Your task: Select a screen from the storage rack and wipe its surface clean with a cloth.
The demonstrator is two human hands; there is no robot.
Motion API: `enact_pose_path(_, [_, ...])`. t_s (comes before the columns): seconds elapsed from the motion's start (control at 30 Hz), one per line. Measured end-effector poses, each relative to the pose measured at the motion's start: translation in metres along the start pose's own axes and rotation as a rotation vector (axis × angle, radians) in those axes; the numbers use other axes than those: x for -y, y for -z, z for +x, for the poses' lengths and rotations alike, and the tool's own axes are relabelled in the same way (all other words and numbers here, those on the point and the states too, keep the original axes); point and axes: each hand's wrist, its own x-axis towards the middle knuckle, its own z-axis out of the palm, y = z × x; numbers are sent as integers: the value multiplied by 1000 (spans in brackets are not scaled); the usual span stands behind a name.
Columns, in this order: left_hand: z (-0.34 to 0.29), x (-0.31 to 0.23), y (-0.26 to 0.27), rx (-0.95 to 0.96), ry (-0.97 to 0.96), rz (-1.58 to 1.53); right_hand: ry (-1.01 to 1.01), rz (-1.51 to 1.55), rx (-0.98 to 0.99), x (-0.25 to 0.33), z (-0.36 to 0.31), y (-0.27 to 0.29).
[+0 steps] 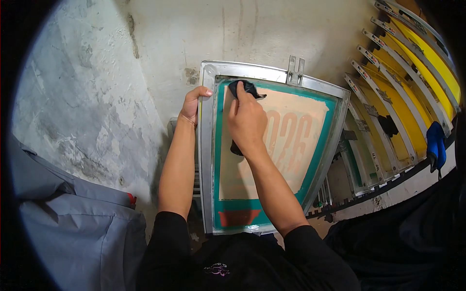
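A silk-screen printing frame (209, 155) with metal bars stands tilted in front of me. Its mesh (301, 167) has a beige middle bearing large pale printed figures, bordered by green, with a red patch (238, 217) near the lower edge. My left hand (192, 105) grips the frame's left bar, thumb on the front and the other fingers behind it. At the mesh's upper left, my right hand (247, 121) presses a bunched black cloth (250, 88) against the surface, with one finger pointing up over it. A dark shape, perhaps shadow or reflection, shows below this hand.
Several framed screens (403, 92), some with yellow mesh, stand in a rack along the right. A blue and black item (436, 140) hangs at the rack's end. Grey fabric (87, 218) lies at the lower left. A worn, stained wall (170, 39) rises behind.
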Motion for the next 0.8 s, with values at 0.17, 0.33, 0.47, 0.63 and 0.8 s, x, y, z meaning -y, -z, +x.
enact_pose_path(0.17, [-5, 0, -5, 80, -44, -68, 34, 31, 153, 5, -2, -4])
enact_pose_path(0.33, [-10, -9, 6, 95, -12, -39, -7, 26, -65, -22, -2, 14])
enact_pose_path(0.47, [-12, -9, 13, 72, -18, -51, -75, -20, -156, -51, 6, 31])
enact_pose_path(0.63, [-13, -8, 14, 62, -21, -64, -99, -53, -115, -58, 7, 34])
enact_pose_path(0.8, [-12, -5, 16, 12, -15, -71, -86, -48, -67, -51, 2, 28])
